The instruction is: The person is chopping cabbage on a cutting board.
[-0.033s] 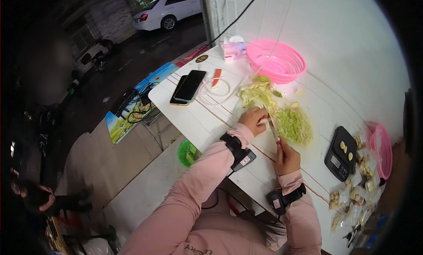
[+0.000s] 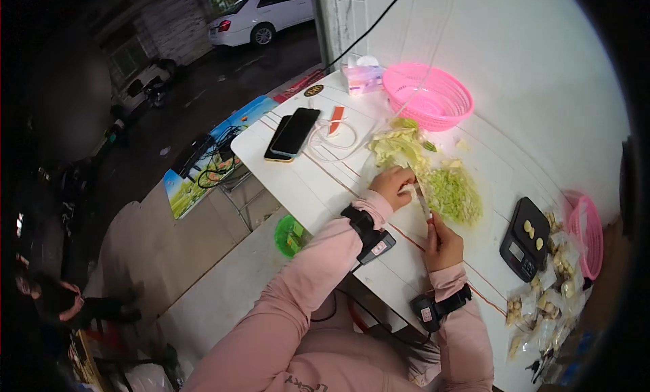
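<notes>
My right hand (image 2: 443, 244) is closed round the handle of a knife (image 2: 423, 201), its blade pointing away from me. Left of the blade, my left hand (image 2: 391, 187) curls its fingers over a piece of pale cabbage (image 2: 407, 188), mostly hidden under them. A heap of shredded green cabbage (image 2: 455, 194) lies to the right of the knife. Beyond my left hand are larger loose cabbage leaves (image 2: 396, 147). All of this rests on a white table (image 2: 325, 182) with brown lines.
A pink basket (image 2: 428, 97) and tissue pack (image 2: 363, 79) stand at the back. Two phones (image 2: 296, 133) and a white cable (image 2: 333, 145) lie left. A black scale (image 2: 525, 240) holds garlic cloves, beside small bags (image 2: 558, 284) and another pink basket (image 2: 585, 235). A person (image 2: 64, 304) is far left.
The whole scene has shifted very slightly to the right in the picture. Both hands, the knife and the cabbage keep nearly the same places relative to each other.
</notes>
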